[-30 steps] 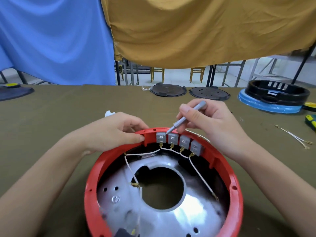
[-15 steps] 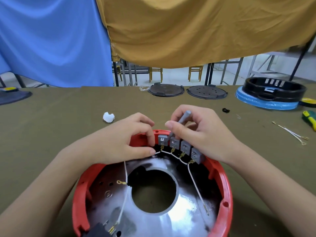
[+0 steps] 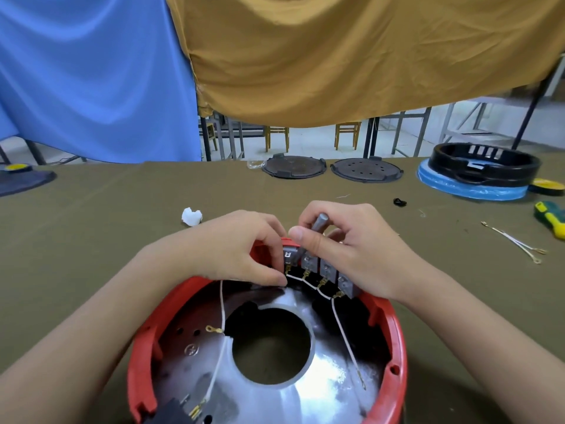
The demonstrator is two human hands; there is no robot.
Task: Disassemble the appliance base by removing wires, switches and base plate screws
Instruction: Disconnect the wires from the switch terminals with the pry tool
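Two cloths, blue (image 3: pixel 91 78) and ochre (image 3: pixel 351 56), hang behind the table (image 3: pixel 91 255), which is the largest thing under the hands and wears an olive cover. The red base (image 3: pixel 394 347) sits on it at the near edge, open side up, and everything else is placed from that base. Inside it lies a shiny plate (image 3: pixel 275 396) with a round hole in the middle. Far beyond the base to the right, a black ring (image 3: pixel 486 166) rests on a blue disc (image 3: pixel 470 186); straight beyond the base lie two dark round lids (image 3: pixel 293 167) (image 3: pixel 365 169).

The left hand (image 3: pixel 232 249) rests on the base's far rim, thumb and fingers curled and pinching at the leftmost of four grey switches (image 3: pixel 327 267) set in a row along that rim. The right hand (image 3: pixel 354 249), just right of it, grips a grey tool (image 3: pixel 319 223) between thumb and fingers, the tool pointing down at the switches; its tip is hidden.

White wires (image 3: pixel 345 335) chain the switches together and trail down over the plate, ending in brass terminals. Right of the base, well apart, lie a green-yellow screwdriver (image 3: pixel 550 217) and loose wires (image 3: pixel 516 243). Beyond its left side sits a white wad (image 3: pixel 191 216), and beyond its right a small black bit (image 3: pixel 399 202).
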